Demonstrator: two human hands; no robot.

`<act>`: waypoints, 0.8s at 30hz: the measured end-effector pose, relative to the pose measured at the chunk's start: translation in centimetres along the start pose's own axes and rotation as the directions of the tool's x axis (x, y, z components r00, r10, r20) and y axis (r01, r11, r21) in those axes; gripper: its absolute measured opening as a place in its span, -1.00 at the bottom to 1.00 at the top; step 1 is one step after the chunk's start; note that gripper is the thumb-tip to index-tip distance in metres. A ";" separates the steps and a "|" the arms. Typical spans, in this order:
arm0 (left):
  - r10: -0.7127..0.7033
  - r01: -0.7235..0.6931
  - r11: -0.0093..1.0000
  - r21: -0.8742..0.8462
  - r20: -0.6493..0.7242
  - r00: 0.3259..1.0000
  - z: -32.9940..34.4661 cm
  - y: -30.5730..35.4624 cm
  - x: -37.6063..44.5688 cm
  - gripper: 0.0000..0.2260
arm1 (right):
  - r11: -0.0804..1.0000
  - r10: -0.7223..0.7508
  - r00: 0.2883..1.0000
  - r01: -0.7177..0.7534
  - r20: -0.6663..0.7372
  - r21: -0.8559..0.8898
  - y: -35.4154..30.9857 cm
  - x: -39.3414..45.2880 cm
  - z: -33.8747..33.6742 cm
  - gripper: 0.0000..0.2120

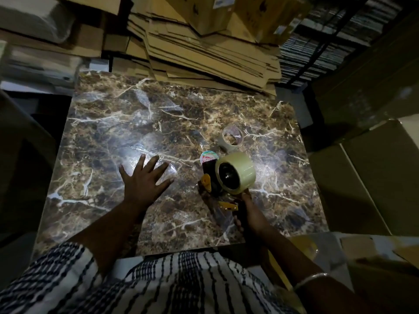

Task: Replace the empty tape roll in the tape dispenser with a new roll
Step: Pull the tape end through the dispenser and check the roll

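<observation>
A: Where is the new roll (235, 172)?

B: Seated on the tape dispenser (217, 184), which the right hand (250, 214) grips by its handle above the desk (118, 123); the left hand (145, 177) lies open, flat.

A: Next?

B: Probably threading the tape end squarely to the blade.

You're in a dim storeroom or packing area.

Flattened cardboard cartons (204, 48) lie stacked high against the far edge of your marble-patterned surface (136, 123). More brown boxes (367, 164) crowd in at your right, one with its flaps open, and plastic-wrapped bundles (34, 21) sit on cardboard at your upper left. To the upper right, a dark rack (322, 39) holds tightly packed thin stock, too blurred to identify. A tape dispenser (226, 180) loaded with a roll sits on the surface, as it would at a packing station.
</observation>
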State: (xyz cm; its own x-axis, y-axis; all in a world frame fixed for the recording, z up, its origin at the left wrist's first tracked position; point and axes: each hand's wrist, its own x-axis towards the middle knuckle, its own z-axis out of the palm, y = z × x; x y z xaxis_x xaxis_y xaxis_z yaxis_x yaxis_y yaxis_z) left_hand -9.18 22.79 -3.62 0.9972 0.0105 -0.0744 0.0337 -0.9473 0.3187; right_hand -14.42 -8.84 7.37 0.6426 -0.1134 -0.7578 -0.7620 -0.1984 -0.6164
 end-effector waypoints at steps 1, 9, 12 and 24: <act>-0.006 0.006 1.000 -0.001 0.002 1.000 -0.1 0.0 0.0 -0.43 | 1.000 0.007 1.000 -0.007 0.016 0.031 -0.4 -0.1 -0.2 -0.43; -0.051 0.052 0.998 -0.028 0.036 0.998 0.6 0.1 0.1 -0.43 | 0.974 0.021 0.992 -0.048 0.123 0.223 -0.2 1.3 -3.6 -0.25; -0.062 0.065 0.994 -0.085 0.043 0.997 1.5 0.0 -0.1 -0.41 | 0.954 0.027 0.979 -0.085 0.200 0.287 -0.9 1.9 -5.9 -0.25; -0.177 0.175 0.984 0.023 0.079 0.981 2.4 4.2 -1.3 -0.44 | 0.897 0.118 0.884 -0.291 0.453 0.334 0.8 7.6 -12.2 -0.29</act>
State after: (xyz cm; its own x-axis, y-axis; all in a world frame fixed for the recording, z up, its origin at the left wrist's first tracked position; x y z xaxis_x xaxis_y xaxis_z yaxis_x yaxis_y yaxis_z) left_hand -10.47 18.00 -4.48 0.9670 0.1523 -0.2040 0.2065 -0.9379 0.2786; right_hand -9.15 -21.73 3.70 0.4414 0.3168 -0.8396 -0.8970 0.1799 -0.4037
